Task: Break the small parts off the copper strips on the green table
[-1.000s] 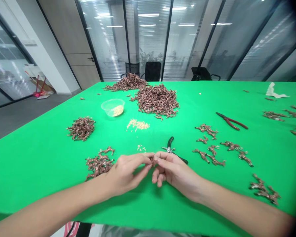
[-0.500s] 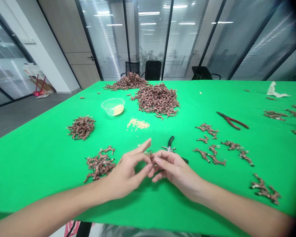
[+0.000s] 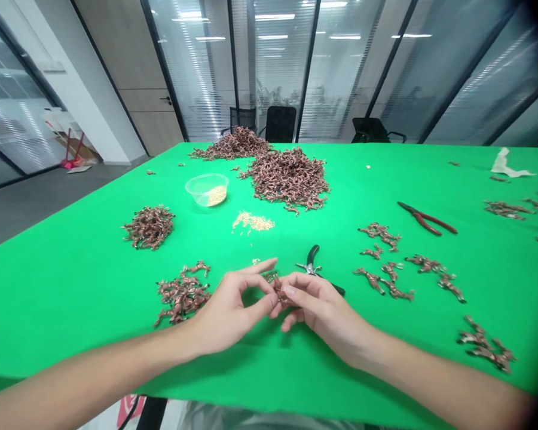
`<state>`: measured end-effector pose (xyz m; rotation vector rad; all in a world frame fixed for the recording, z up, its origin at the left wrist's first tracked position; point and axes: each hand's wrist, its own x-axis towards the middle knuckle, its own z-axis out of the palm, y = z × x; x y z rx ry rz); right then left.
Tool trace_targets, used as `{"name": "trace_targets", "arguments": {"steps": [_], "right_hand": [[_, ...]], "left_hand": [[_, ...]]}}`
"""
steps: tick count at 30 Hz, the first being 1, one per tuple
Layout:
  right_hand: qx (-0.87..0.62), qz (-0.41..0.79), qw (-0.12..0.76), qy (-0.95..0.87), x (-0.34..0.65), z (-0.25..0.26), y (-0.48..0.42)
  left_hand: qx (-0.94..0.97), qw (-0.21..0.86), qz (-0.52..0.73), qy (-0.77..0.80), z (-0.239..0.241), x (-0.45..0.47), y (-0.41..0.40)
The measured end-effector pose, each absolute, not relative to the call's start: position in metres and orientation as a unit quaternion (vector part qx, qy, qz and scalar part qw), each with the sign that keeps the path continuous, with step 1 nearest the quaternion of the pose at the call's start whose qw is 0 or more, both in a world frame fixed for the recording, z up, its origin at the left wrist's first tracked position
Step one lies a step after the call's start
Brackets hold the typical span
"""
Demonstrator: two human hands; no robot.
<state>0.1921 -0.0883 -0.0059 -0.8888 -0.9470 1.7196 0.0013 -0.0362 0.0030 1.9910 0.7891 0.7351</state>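
Observation:
My left hand [image 3: 233, 304] and my right hand [image 3: 316, 304] meet over the green table [image 3: 85, 280] near its front edge. Between their fingertips is a small copper-coloured piece [image 3: 278, 292]. My right hand pinches it with thumb and forefinger. My left hand touches it with thumb and middle finger, its forefinger stretched out. Black-handled pliers [image 3: 316, 270] lie just behind my right hand. A small heap of copper pieces [image 3: 182, 292] lies left of my left hand.
A big heap of copper pieces [image 3: 289, 177] and a clear bowl of pale beads [image 3: 207, 190] lie farther back, with loose beads [image 3: 253, 222] between. Another heap [image 3: 149, 226] is at left. Scattered pieces [image 3: 392, 278] and red-handled pliers [image 3: 425, 218] lie right. Chairs stand behind the table.
My left forefinger has lifted off the piece and stretched out, while both hands stay together at the same spot. The view has tipped slightly.

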Motion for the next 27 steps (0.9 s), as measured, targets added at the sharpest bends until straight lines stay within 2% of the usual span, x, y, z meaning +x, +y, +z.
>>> {"name": "trace_targets", "arguments": {"steps": [7, 17, 27], "right_hand": [[-0.369, 0.717, 0.47, -0.359, 0.1953, -0.0062, -0.0852], [-0.398, 0.723, 0.477, -0.303, 0.1975, -0.0047, -0.0845], [-0.396, 0.727, 0.459, -0.323, 0.1957, -0.0037, -0.0832]], "left_hand": [[0.789, 0.432, 0.289, 0.327, 0.0039, 0.0005, -0.0363], [0.869, 0.305, 0.315, 0.231, 0.0054, 0.0009, -0.0409], [0.879, 0.31, 0.315, 0.178, 0.0088, 0.0029, -0.0411]]}}
